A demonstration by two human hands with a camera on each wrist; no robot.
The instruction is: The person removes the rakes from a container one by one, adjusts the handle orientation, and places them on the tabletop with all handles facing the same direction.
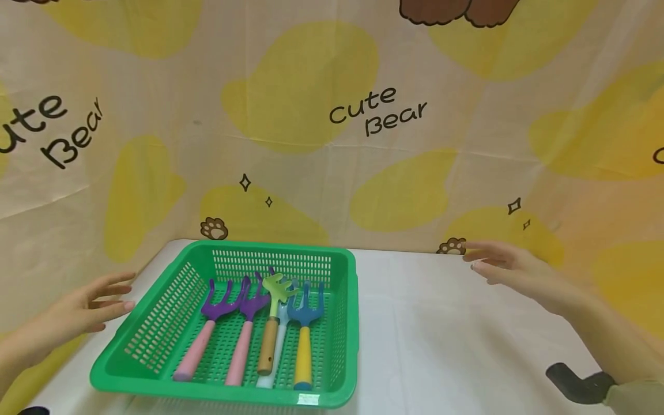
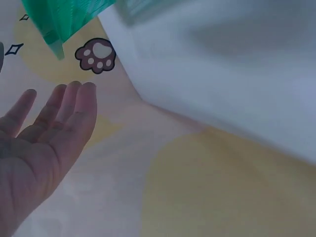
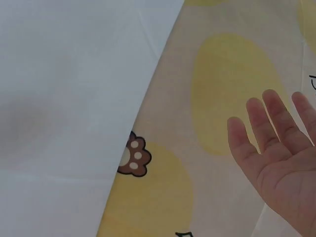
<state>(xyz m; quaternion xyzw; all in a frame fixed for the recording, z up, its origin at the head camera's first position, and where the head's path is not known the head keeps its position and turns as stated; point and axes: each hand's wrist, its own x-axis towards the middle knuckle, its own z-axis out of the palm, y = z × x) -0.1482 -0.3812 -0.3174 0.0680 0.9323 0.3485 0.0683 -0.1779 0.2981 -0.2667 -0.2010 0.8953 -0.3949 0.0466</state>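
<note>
A green plastic basket [image 1: 339,323] stands on the white table, left of centre in the head view. Several small hand rakes lie inside: two purple-headed rakes [image 1: 218,310] with pink handles, a light green rake [image 1: 274,314] with a wooden handle, and a blue rake [image 1: 305,314] with a yellow handle. Beneath the light green one lies a pale blue rake [image 1: 279,346], partly covered. My left hand [image 1: 85,308] hovers just left of the basket's rim, fingers loosely extended and holding nothing. Over the far right side, my right hand [image 1: 519,274] is raised, its fingers relaxed and holding nothing.
The white tabletop [image 1: 430,334] extends right of the basket. Behind and around the table hangs a cream cloth [image 1: 311,173] with yellow patches, paw prints and lettering. A black curved strap [image 1: 578,383] shows by the right wrist.
</note>
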